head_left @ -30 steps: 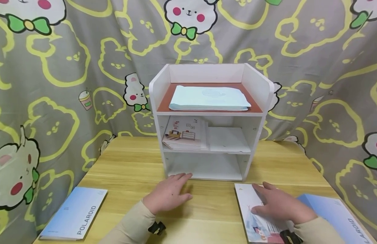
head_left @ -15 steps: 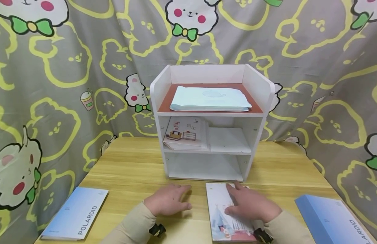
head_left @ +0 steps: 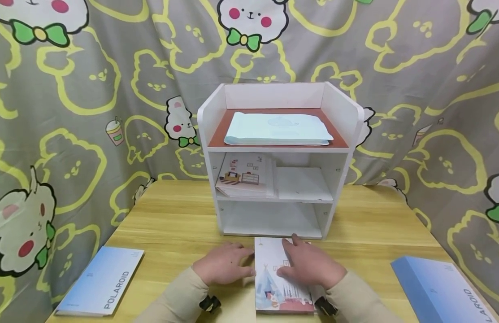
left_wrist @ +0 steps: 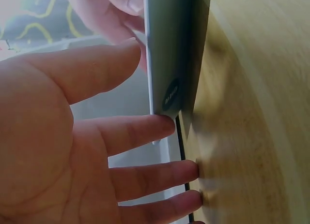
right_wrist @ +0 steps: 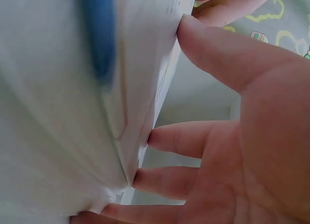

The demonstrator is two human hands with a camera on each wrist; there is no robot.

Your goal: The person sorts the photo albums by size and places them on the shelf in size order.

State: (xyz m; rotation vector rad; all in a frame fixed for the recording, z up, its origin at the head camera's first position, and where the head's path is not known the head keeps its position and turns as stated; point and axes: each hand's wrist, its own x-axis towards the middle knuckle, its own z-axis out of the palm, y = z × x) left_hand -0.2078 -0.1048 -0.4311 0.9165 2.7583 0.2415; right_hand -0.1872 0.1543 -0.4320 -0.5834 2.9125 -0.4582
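Wooden worktop (head_left: 172, 224): we square the tent-cover booklet (head_left: 273, 280) before the white shelf (head_left: 273, 161).
Right hand (head_left: 311, 267) flat on it, left hand (head_left: 225, 267) against its edge, fingers straight; next, lift and slide into a tier.

My left hand (head_left: 225, 268) lay palm down, its fingers (left_wrist: 145, 132) straight and slightly spread, pointing toward my right hand. My right hand (head_left: 311, 264) lay flat too, palm down, just beside the left, fingers (right_wrist: 179, 139) extended forward and thumb (right_wrist: 218, 50) held apart from them. Both forearms, in beige sleeves (head_left: 176, 298), came in low from below, each wrist carrying a small black strap, the two angled slightly toward each other.
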